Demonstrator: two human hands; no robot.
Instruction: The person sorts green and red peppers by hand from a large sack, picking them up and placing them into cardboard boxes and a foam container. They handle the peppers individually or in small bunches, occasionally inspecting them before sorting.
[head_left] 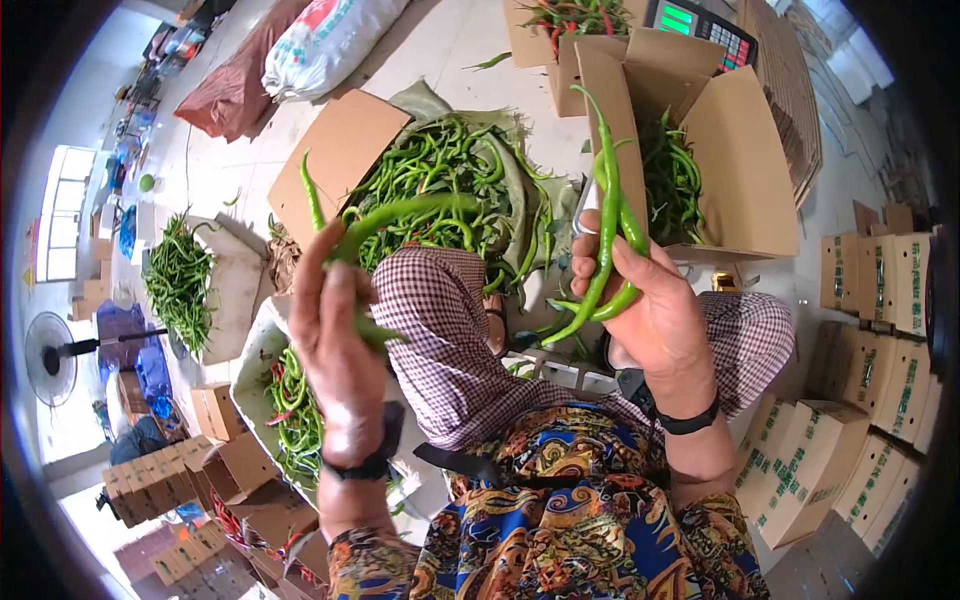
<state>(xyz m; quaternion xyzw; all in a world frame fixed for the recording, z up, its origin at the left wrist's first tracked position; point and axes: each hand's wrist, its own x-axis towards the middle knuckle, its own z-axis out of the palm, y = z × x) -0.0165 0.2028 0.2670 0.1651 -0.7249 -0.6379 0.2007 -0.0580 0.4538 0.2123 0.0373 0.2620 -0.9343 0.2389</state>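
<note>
My left hand [340,320] is raised, with its fingers closed around green chili peppers [415,207]. One of them curves out to the right, and another pepper tip points upward behind the fingers. My right hand [660,315] grips a few long green chili peppers [605,180] between thumb and fingers, their ends sticking out above and below. Beyond my knees lies a large heap of green chili peppers [430,180] on a greenish sack [518,160]. An opened cardboard box [745,150], partly filled with green peppers [675,190], stands just past my right hand.
Below my left hand is a white container [250,365] with green and some red peppers. Another pepper pile [180,285] lies at far left, near a fan [50,358]. A scale [705,35], full sacks [325,45] and stacked cartons [875,350] surround me.
</note>
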